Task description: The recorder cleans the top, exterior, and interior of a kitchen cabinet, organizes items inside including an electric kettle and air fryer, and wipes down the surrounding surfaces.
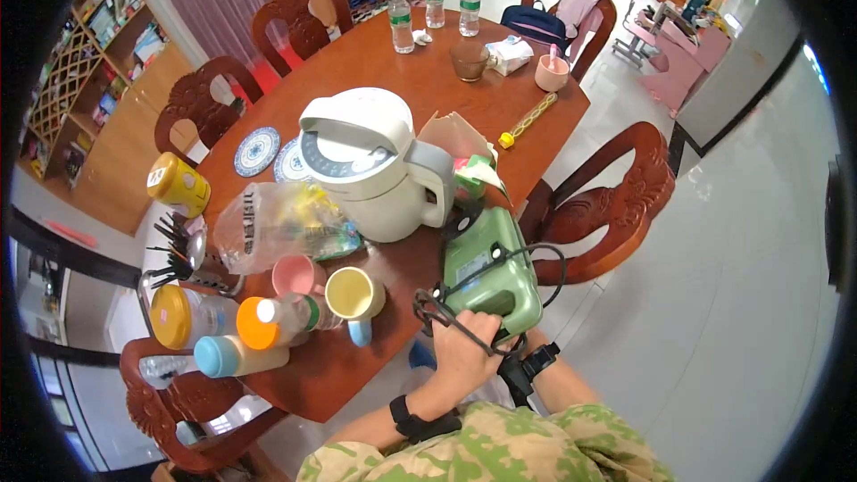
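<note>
A green plastic appliance (492, 261) with a black power cord (479, 274) looped over it is tilted at the table's right edge, close to my body. My left hand (462, 355) is closed around the cord at the appliance's near end. Mostly hidden beneath the appliance, my right hand (532, 341) shows only partly at its near side; its fingers are not visible. Just beyond the appliance stands a white soymilk maker (375, 167) with a grey handle.
On the wooden table (428, 94) are a yellow mug (355, 293), a pink mug (298, 276), a plastic bag (251, 227), several bottles, and an opened cardboard box (455, 134). A carved wooden chair (616, 214) stands right of the table.
</note>
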Action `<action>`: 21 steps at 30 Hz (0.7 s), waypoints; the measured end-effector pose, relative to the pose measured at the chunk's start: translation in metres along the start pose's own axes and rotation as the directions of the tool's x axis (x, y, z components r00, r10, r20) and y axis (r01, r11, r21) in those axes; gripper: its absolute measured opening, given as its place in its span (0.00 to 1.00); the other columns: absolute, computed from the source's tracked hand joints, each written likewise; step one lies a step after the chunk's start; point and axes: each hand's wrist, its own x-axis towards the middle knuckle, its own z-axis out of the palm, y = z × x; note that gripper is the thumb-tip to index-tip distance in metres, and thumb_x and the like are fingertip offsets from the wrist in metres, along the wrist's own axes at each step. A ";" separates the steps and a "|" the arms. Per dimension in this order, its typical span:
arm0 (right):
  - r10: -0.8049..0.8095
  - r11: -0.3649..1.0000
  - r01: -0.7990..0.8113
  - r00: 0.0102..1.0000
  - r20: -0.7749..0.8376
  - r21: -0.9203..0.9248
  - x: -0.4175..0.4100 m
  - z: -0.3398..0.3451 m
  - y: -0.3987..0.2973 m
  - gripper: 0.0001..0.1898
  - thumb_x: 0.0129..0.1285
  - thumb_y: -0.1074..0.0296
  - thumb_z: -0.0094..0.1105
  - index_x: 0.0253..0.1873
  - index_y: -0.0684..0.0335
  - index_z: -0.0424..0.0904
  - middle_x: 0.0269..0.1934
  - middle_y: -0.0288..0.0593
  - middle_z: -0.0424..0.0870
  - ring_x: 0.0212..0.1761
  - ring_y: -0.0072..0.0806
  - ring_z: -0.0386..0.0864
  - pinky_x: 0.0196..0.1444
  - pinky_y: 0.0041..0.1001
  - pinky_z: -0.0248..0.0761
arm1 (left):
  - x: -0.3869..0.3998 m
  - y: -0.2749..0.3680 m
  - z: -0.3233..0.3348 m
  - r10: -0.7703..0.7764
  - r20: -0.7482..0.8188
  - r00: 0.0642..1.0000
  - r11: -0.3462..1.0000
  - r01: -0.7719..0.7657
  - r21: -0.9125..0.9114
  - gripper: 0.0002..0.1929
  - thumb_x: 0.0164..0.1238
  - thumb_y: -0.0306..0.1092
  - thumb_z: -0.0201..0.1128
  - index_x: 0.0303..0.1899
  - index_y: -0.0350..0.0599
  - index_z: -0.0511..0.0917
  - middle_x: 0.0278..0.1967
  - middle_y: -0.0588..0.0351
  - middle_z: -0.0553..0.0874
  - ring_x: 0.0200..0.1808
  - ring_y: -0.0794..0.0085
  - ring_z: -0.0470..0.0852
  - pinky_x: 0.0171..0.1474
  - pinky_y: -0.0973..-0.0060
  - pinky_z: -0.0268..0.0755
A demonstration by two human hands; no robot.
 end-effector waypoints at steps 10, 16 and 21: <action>0.080 0.989 -0.076 0.996 -0.029 0.130 0.008 -0.050 -0.025 0.24 0.65 0.50 0.47 0.57 0.63 0.67 0.50 0.41 0.76 0.49 0.29 0.76 0.50 0.29 0.73 | 0.044 -0.007 0.041 0.009 0.103 0.995 0.989 -0.024 0.145 0.13 0.38 0.30 0.62 0.31 0.50 0.73 0.23 0.64 0.74 0.31 0.70 0.73 0.40 0.64 0.57; 0.081 0.983 -0.071 0.995 -0.055 0.168 0.032 -0.051 -0.050 0.24 0.65 0.50 0.47 0.56 0.64 0.67 0.49 0.41 0.76 0.49 0.29 0.76 0.50 0.29 0.73 | 0.062 -0.023 0.052 0.021 0.077 0.997 0.987 -0.033 0.156 0.12 0.38 0.29 0.61 0.31 0.50 0.73 0.23 0.64 0.73 0.30 0.70 0.72 0.39 0.63 0.57; 0.079 0.977 -0.064 0.994 -0.069 0.204 0.023 -0.064 -0.044 0.24 0.65 0.50 0.48 0.56 0.64 0.68 0.49 0.41 0.76 0.48 0.29 0.76 0.49 0.29 0.73 | 0.077 -0.056 0.059 0.012 0.043 0.999 0.956 -0.024 0.293 0.11 0.40 0.28 0.59 0.31 0.53 0.75 0.25 0.66 0.73 0.34 0.71 0.73 0.38 0.63 0.57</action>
